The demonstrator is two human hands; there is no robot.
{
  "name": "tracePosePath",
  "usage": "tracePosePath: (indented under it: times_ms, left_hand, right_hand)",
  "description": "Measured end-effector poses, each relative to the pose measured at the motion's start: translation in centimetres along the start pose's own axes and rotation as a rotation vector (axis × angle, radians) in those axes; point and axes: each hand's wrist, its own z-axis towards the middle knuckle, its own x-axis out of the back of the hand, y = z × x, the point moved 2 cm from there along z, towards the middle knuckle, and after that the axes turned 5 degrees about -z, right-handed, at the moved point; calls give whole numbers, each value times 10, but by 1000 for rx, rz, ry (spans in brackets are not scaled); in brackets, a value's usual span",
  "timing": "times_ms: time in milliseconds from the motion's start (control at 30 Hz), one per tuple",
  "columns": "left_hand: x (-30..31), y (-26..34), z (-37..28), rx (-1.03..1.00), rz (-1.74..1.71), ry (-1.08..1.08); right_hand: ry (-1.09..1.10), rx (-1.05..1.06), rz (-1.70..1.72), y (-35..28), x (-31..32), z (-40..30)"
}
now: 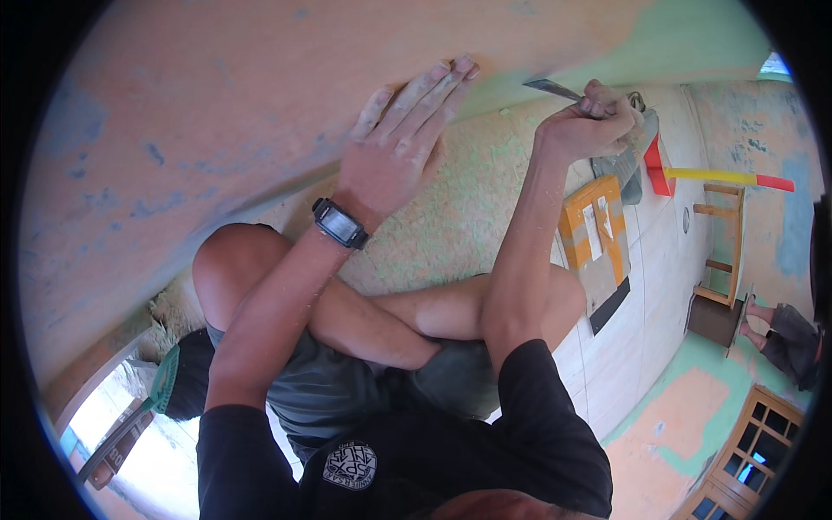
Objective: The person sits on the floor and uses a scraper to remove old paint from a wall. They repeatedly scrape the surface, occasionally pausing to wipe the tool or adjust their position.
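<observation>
A wall (273,84) with patchy pink, green and bluish paint rises before me. My left hand (409,130), dusty and wearing a wristwatch (340,223), lies spread near the wall's surface, its fingers pointing up and to the right; whether the palm touches cannot be told. Farther right, my right hand (598,120) grips a scraper or putty knife by its handle end, mostly hidden in the fingers. The flat metal blade (552,88) points left, close to the green part of the wall. Green paint flakes (468,175) cover the floor between the wall and my crossed legs.
Right of my knee lies a cardboard box (595,221) with orange tape. Beyond it are a grey plastic item (627,166) and a red dustpan-like tool (658,169) with a yellow handle. A wooden chair-like frame (731,247) and another person's legs (773,325) are farther right. A green broom (166,377) is at left.
</observation>
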Motion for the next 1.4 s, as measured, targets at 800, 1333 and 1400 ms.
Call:
tracePosePath:
  times_ms: [800, 1333, 1400]
  left_hand:
    - [1, 0, -3, 20, -8, 4]
    - [-1, 1, -1, -15, 20, 9]
    - [-2, -1, 1, -22, 5, 29]
  right_hand:
    - [65, 17, -39, -3, 8, -6]
    - [104, -58, 99, -15, 4, 0]
    - [52, -29, -36, 3, 1, -13]
